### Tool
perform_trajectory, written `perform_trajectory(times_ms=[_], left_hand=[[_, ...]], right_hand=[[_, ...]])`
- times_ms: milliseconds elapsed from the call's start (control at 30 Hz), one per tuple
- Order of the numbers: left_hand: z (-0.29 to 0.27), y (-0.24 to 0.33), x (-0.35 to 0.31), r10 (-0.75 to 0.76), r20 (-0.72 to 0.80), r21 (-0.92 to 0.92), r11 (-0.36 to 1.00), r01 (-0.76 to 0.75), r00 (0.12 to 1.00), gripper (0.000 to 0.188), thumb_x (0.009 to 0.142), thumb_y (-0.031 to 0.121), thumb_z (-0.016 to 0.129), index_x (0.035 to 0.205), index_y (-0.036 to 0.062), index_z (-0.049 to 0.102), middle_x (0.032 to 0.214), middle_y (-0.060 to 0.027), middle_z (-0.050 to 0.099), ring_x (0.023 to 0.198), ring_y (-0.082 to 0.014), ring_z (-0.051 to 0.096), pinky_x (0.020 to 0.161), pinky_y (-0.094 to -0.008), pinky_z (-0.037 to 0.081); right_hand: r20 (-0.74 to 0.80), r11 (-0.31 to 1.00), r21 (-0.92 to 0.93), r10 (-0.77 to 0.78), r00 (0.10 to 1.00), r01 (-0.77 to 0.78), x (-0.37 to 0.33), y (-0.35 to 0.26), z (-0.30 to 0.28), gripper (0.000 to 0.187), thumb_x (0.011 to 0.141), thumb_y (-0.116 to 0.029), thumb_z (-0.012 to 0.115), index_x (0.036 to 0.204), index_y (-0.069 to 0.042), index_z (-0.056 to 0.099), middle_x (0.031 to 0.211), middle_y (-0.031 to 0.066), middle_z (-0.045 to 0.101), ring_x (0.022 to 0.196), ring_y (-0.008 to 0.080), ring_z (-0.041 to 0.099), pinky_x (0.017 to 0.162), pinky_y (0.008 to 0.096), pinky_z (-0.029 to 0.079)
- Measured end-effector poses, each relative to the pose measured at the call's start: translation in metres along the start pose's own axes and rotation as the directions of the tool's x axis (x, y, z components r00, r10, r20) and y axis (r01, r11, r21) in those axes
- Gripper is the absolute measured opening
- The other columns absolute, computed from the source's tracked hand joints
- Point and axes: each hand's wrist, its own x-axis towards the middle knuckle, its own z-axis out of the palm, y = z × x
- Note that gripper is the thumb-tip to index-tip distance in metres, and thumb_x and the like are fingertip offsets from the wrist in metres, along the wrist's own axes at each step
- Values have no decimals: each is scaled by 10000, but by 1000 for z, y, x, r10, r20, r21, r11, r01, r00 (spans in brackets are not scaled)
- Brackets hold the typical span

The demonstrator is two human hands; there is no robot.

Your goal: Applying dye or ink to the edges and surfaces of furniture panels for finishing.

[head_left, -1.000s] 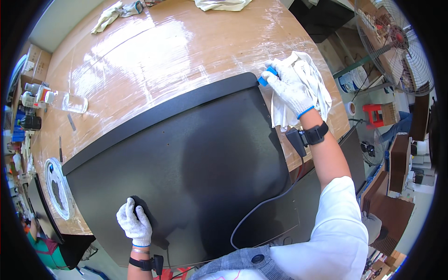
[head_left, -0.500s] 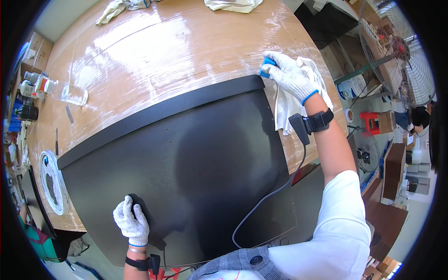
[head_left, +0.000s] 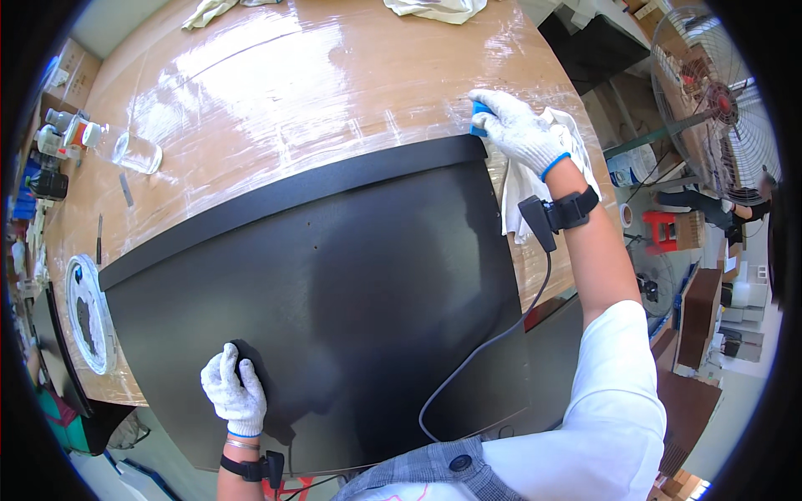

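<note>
A large black panel [head_left: 393, 284] with a raised strip [head_left: 292, 200] along its far edge lies in front of me. My left hand [head_left: 236, 392], in a white knit glove, rests on the panel's lower left part with its fingers apart. At the far right corner, my gloved right hand [head_left: 516, 129] grips a small blue block [head_left: 478, 108] between thumb and fingers, beside the end of the strip. The fingers hide part of the block. A white cloth [head_left: 520, 200] lies under my right wrist, next to the panel's right edge.
The table [head_left: 334, 108] is covered with cardboard under clear film. Clear bottles [head_left: 138, 154], a thin dark tool [head_left: 99, 240] and a round white lid [head_left: 107, 334] are at the left. Cloths [head_left: 434, 8] lie far off. A fan [head_left: 710, 104] stands right; a cable [head_left: 468, 355] crosses the panel.
The view has shifted slightly, so the table things sit a little differently. Both hands keep nearly the same places, the right still with the blue block. A person at far right has moved.
</note>
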Motion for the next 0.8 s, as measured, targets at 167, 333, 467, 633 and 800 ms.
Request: perform_trajectory(times_ms=[167,333,467,633,800], left_hand=[[1,0,0,-4,15,16,1000,4,1000,384,848,81,635,1227,60,578,1019,-122,629,941,-306,569,859,-423,441],[2,-3,-1,2,-1,-4,1000,-2,1000,386,844,78,637,1225,54,579,1022,-121,629,945,-303,569,862,-420,441],[-1,-1,1,-4,-1,6,1000,4,1000,371,840,75,638,1208,47,591,1020,-121,633,947,-302,571,867,-415,440],[1,0,1,1,2,-4,1000,0,1000,365,839,74,637,1201,44,594,1018,-120,637,945,-301,575,868,-415,440],[1,-1,-1,5,8,-7,1000,-5,1000,363,837,76,638,1196,42,596,1019,-119,638,942,-302,577,869,-415,441]], right_hand=[[-19,997,74,-19,1000,21,-3,-9,6,369,908,-193,549,1247,-46,558,1134,204,626,1067,369,591,931,410,470],[-54,1000,23,-19,998,20,-10,-11,-3,361,908,-149,544,1246,-24,550,1127,197,631,1048,343,607,921,400,479],[-35,994,-81,72,997,-75,-23,-11,-16,354,912,-116,539,1251,-14,546,1124,201,632,1034,328,617,910,376,486],[38,916,326,235,971,-235,-18,0,-2,385,928,-164,539,1272,10,524,1137,213,630,1042,325,618,909,379,484],[-78,1000,26,-1,997,3,-7,-9,12,380,931,-200,526,1279,-48,528,1118,209,629,1035,363,606,903,410,481]])
